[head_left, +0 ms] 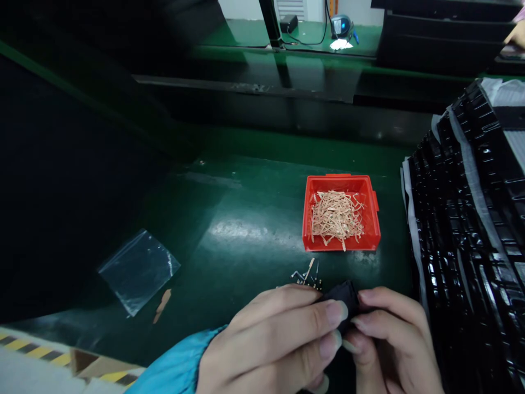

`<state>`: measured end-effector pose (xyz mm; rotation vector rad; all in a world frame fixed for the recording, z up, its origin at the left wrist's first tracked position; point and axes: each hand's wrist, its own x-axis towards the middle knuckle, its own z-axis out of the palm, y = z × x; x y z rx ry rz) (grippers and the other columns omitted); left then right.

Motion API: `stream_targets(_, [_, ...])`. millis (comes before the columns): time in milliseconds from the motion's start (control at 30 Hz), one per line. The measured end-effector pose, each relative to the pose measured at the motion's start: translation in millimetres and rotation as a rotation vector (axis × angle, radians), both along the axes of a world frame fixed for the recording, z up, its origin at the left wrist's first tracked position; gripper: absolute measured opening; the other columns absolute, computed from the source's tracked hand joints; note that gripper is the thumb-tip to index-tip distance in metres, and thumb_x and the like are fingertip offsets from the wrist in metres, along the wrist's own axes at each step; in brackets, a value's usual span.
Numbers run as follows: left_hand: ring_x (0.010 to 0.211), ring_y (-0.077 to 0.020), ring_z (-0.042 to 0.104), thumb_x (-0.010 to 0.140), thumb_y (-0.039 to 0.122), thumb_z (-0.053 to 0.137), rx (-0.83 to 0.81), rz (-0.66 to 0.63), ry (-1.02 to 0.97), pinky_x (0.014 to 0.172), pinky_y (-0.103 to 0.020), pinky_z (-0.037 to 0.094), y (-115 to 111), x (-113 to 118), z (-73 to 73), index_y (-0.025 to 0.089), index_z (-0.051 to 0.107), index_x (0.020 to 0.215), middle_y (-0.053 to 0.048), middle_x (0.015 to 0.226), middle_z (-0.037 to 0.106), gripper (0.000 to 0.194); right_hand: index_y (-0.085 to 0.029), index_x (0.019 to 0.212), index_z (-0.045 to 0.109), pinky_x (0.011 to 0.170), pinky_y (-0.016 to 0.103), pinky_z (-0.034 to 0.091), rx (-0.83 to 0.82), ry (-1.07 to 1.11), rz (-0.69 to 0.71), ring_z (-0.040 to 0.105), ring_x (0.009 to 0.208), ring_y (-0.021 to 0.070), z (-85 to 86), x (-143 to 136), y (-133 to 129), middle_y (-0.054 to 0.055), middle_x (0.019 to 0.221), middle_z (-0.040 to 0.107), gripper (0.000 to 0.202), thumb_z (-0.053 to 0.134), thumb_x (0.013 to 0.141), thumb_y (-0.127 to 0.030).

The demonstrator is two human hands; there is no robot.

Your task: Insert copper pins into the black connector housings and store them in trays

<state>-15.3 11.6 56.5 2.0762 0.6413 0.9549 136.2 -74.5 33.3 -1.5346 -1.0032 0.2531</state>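
Near the front edge of the green table, my left hand (270, 339) is closed on a small black plastic part (343, 295), its fingers and thumb pressed along the side. My right hand (394, 334) has its fingertips together at the part's right end; whether they pinch a smaller piece there is hidden. Just beyond the left hand lie several small metal pieces (307, 273), partly covered by the fingers. Behind them stands a red bin (373, 241) holding a heap of thin copper-coloured strips (337, 216).
A clear plastic bag (139, 271) and a brown flat strip (162, 305) lie at left on the green table (238, 191). Stacked black trays (463, 230) rise close at right. A dark panel (61, 180) stands at left. A cabled device (341, 26) sits at the back.
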Motion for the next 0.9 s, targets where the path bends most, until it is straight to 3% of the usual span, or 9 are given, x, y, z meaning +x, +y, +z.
stream_targets(133, [0.1, -0.0338, 0.088, 0.107, 0.035, 0.072, 0.022, 0.022, 0.062, 0.089, -0.045, 0.079, 1.9, -1.6, -1.8, 0.036, 0.081, 0.135, -0.007, 0.114, 0.088, 0.029, -0.025, 0.1, 0.07, 0.096, 0.019, 0.054, -0.053, 0.062, -0.002, 0.07, 0.106, 0.0096, 2.6, -6.4, 1.7, -0.001, 0.12, 0.069, 0.018, 0.063, 0.107, -0.01])
stream_targets(300, [0.102, -0.0293, 0.088, 0.11, 0.03, 0.069, 0.05, -0.046, 0.114, 0.104, -0.045, 0.074, 2.1, -4.0, 0.8, 0.03, 0.081, 0.131, -0.008, 0.117, 0.088, 0.024, -0.026, 0.096, 0.065, 0.095, 0.017, 0.051, -0.063, 0.244, 0.006, 0.065, 0.108, 0.0088, 2.3, -10.0, 1.3, -0.002, 0.12, 0.066, 0.018, 0.062, 0.113, -0.03])
stream_targets(500, [0.122, -0.0212, 0.082, 0.113, 0.021, 0.064, 0.147, -0.144, 0.208, 0.117, -0.031, 0.063, 7.9, -6.6, 8.6, 0.023, 0.078, 0.13, -0.005, 0.126, 0.087, 0.022, -0.027, 0.094, 0.063, 0.092, 0.019, 0.05, -0.086, 0.309, 0.029, 0.062, 0.103, 0.0102, 0.5, -10.0, -0.2, -0.003, 0.118, 0.065, 0.023, 0.064, 0.112, -0.041])
stream_targets(567, [0.122, -0.0208, 0.083, 0.112, 0.02, 0.066, 0.148, -0.138, 0.22, 0.115, -0.03, 0.065, 7.6, -6.0, 9.1, 0.022, 0.078, 0.127, -0.005, 0.125, 0.088, 0.019, -0.028, 0.093, 0.062, 0.089, 0.021, 0.05, -0.099, 0.305, 0.027, 0.062, 0.1, 0.0114, -1.1, -9.2, -1.8, -0.003, 0.117, 0.064, 0.025, 0.063, 0.112, -0.044])
stream_targets(733, [0.104, -0.0279, 0.088, 0.111, 0.021, 0.067, 0.111, -0.05, 0.123, 0.098, -0.042, 0.075, 1.8, 0.4, 4.8, 0.028, 0.082, 0.127, -0.007, 0.115, 0.088, 0.024, -0.026, 0.086, 0.06, 0.082, 0.026, 0.051, -0.125, 0.335, 0.028, 0.063, 0.088, 0.0121, -4.4, -10.8, -5.5, -0.001, 0.116, 0.065, 0.026, 0.062, 0.112, -0.03])
stream_targets(900, [0.105, -0.0298, 0.087, 0.112, 0.022, 0.064, 0.054, -0.004, 0.092, 0.096, -0.043, 0.076, 0.0, 4.8, 4.5, 0.028, 0.079, 0.135, -0.007, 0.114, 0.088, 0.028, -0.03, 0.105, 0.067, 0.096, 0.022, 0.053, -0.073, 0.372, 0.001, 0.067, 0.108, 0.012, -2.1, -15.8, -1.6, -0.001, 0.12, 0.068, 0.013, 0.065, 0.112, -0.041])
